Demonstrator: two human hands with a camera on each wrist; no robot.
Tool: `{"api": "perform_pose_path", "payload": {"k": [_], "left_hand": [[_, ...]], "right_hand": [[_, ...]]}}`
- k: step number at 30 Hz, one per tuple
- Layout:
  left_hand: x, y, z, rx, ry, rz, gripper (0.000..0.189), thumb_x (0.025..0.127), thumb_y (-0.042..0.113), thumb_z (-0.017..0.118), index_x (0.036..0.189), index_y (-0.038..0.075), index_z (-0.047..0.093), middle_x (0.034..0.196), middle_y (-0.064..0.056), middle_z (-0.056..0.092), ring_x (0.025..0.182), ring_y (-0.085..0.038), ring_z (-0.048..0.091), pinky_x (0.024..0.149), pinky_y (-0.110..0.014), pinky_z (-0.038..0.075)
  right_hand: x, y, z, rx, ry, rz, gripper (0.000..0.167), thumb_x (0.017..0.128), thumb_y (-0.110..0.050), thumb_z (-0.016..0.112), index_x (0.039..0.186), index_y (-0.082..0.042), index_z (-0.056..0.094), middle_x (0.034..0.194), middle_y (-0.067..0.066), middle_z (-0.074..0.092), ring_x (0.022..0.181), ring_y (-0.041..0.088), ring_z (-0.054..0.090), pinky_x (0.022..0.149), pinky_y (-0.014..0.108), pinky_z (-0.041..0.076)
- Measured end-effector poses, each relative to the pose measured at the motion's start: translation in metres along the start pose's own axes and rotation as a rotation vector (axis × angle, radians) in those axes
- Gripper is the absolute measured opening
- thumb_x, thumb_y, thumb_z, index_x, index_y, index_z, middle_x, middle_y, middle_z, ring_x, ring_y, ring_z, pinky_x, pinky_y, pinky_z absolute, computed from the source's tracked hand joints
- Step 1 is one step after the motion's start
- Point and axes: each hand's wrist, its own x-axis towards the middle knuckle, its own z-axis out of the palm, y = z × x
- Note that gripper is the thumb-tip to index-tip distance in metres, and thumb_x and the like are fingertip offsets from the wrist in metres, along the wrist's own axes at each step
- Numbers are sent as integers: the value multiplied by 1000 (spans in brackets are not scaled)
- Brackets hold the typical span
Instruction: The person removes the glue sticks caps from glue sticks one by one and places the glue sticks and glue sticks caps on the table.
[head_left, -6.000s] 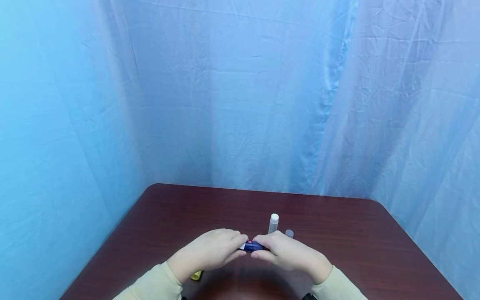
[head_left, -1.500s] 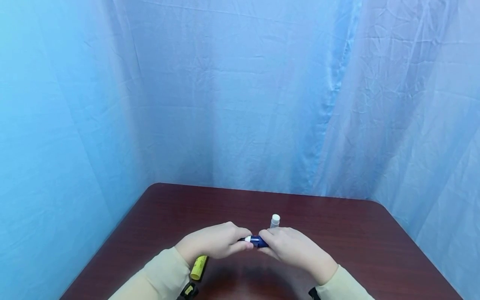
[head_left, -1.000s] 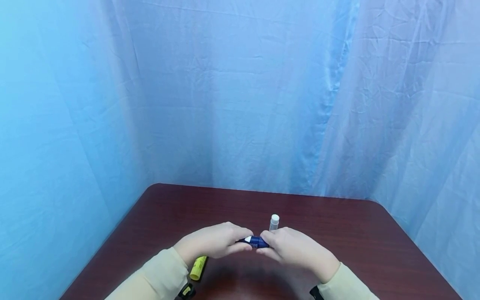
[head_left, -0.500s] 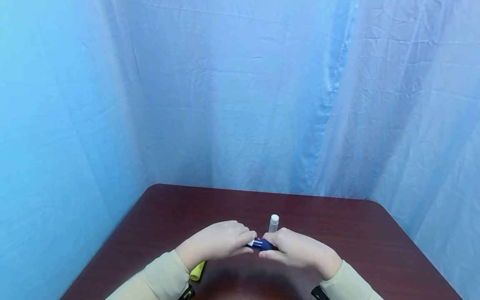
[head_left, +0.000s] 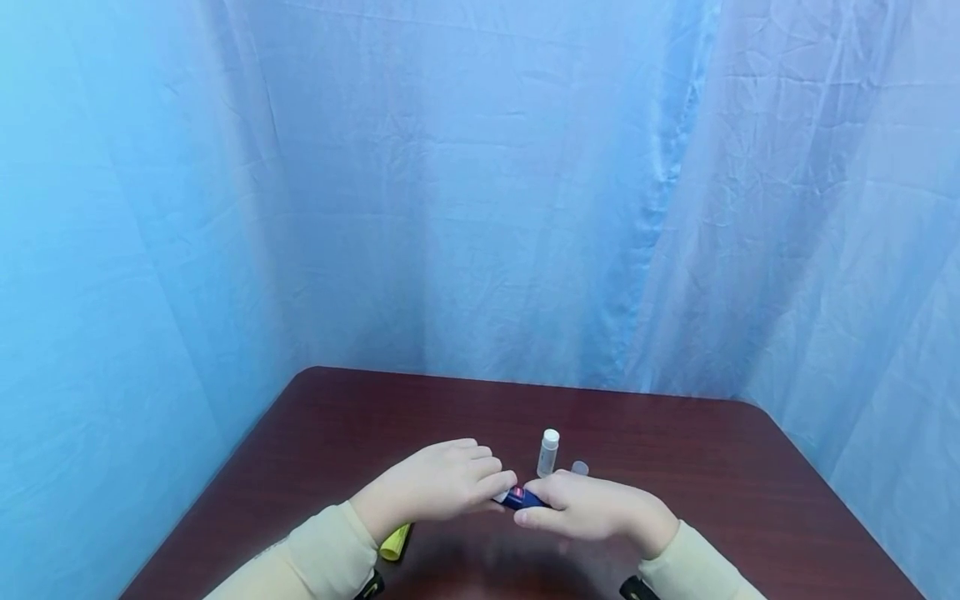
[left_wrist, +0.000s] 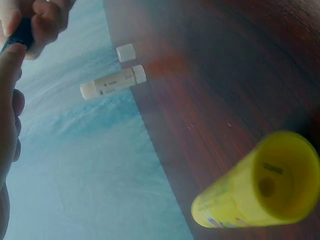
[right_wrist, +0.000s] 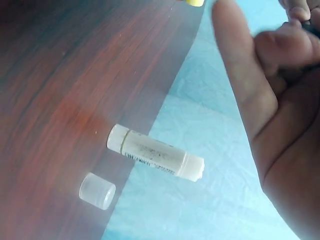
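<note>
Between my two hands is a dark blue tube (head_left: 519, 498) with a white label and a small red patch, slanting down to the right. My left hand (head_left: 435, 482) grips its left end; the thumb and fingers of my right hand (head_left: 596, 508) pinch the other end. Much of the tube is hidden by the fingers. Just beyond my right hand, a white glue stick (head_left: 548, 454) stands upright, its white tip uncovered. A small translucent cap (right_wrist: 97, 191) sits beside it. Under my left forearm there is a yellow tube (left_wrist: 255, 185) with a hollow end.
The dark red-brown table (head_left: 390, 408) has rounded far corners. Blue cloth (head_left: 480, 208) hangs behind it and along both sides. Dark wrist straps show at both cuffs.
Both hands, with the blue tube, have shifted slightly right, and the tube has turned and tilted between them. The right hand has lowered a little, bringing the small cap back into view.
</note>
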Motion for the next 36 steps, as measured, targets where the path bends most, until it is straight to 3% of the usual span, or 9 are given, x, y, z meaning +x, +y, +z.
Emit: {"api": "perform_pose_path", "payload": {"k": [5, 12, 21, 29, 36], "left_hand": [[1, 2, -2, -31, -46, -44, 31, 98, 43, 68, 97, 14, 58, 77, 9, 55, 68, -8, 52, 66, -22, 44], [6, 1, -5, -123, -149, -92, 31, 101, 40, 65, 90, 14, 52, 70, 10, 47, 62, -6, 44, 62, -20, 41], [7, -1, -6, -414, -327, -311, 26, 105, 38, 56, 91, 17, 56, 70, 14, 44, 61, -2, 43, 61, -14, 38], [8, -2, -7, -539, -318, -382, 25, 106, 34, 56, 87, 17, 54, 69, 14, 43, 59, -1, 43, 60, -13, 38], [7, -4, -8, -681, -310, -425, 28, 108, 32, 52, 83, 19, 52, 64, 13, 38, 55, 0, 39, 56, -12, 35]], "right_hand": [[1, 1, 3, -149, 63, -51, 26, 108, -37, 52, 86, -23, 52, 67, -18, 41, 54, -6, 40, 52, 15, 36], [0, 0, 4, -344, 139, 11, 30, 106, -44, 52, 83, -26, 48, 65, -17, 40, 55, -3, 37, 53, 18, 34], [2, 1, 5, -531, 224, 10, 29, 103, -38, 62, 84, -20, 48, 64, -15, 39, 52, 0, 38, 50, 20, 35], [2, 0, 5, -647, 297, -41, 28, 99, -33, 69, 87, -18, 49, 66, -15, 38, 53, 1, 37, 50, 19, 34], [5, 4, 8, -786, 412, -167, 31, 94, -28, 76, 85, -16, 49, 66, -14, 37, 56, 2, 36, 51, 18, 33]]}}
